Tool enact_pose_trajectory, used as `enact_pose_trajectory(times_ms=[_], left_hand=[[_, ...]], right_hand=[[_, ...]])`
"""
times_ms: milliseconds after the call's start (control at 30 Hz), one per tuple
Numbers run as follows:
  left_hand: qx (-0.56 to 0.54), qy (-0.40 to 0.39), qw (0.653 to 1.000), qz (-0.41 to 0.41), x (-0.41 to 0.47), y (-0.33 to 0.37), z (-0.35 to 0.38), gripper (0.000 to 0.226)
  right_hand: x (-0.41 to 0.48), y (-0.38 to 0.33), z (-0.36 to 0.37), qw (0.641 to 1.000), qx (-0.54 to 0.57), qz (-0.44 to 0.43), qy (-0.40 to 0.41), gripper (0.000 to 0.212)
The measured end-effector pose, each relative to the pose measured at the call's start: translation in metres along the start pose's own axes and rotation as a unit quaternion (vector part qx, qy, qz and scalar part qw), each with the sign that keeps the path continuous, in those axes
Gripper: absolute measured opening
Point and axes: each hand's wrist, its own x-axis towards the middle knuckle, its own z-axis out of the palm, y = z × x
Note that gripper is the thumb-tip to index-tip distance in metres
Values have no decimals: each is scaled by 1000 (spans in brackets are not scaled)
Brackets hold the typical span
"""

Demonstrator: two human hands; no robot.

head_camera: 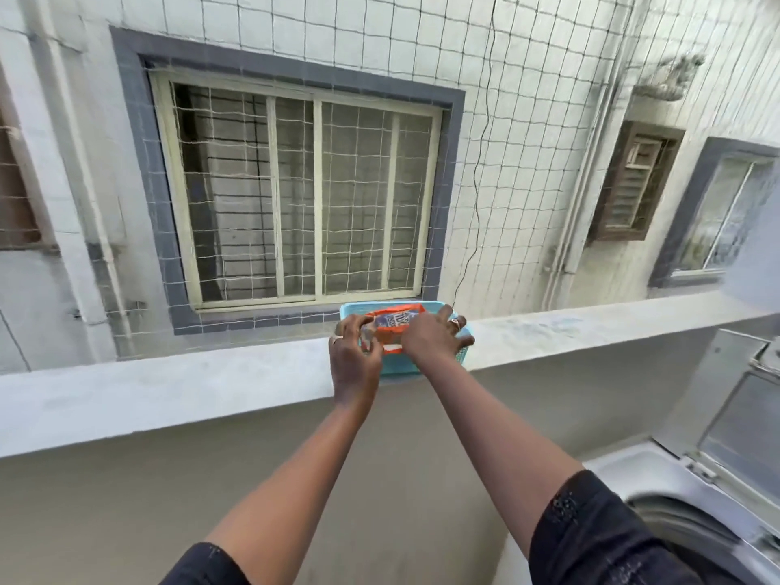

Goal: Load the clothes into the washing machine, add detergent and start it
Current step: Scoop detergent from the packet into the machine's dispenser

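Note:
An orange detergent packet [390, 327] with blue and white print lies in a small turquoise plastic basket [422, 365] on the parapet ledge. My left hand [353, 356] grips the packet's left end, fingers curled round it. My right hand [434, 337] reaches over the packet's right side, its fingers curled over the packet and the basket's rim. The washing machine [675, 487] stands at the lower right with its lid [743, 415] raised; its drum opening is mostly hidden behind my right sleeve.
The grey parapet ledge [169, 382] runs across the view with the balcony wall below it. A white safety net [527, 120] hangs beyond the ledge, in front of a neighbouring building's windows.

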Motion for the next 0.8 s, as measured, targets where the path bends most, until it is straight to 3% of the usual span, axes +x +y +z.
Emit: enact_pose_trajectory(times_ms=[300, 400, 667, 800], left_hand=[[-32, 12, 999, 21, -3, -7, 4, 27], [-38, 15, 999, 30, -3, -8, 4, 27], [-41, 14, 999, 21, -4, -10, 6, 27], [-40, 10, 999, 17, -4, -11, 6, 30]], right_hand=[[6, -5, 9, 990, 62, 1, 125, 17], [6, -3, 14, 985, 57, -12, 164, 20], [11, -15, 24, 995, 44, -21, 87, 23], [10, -22, 25, 996, 68, -27, 48, 39]])
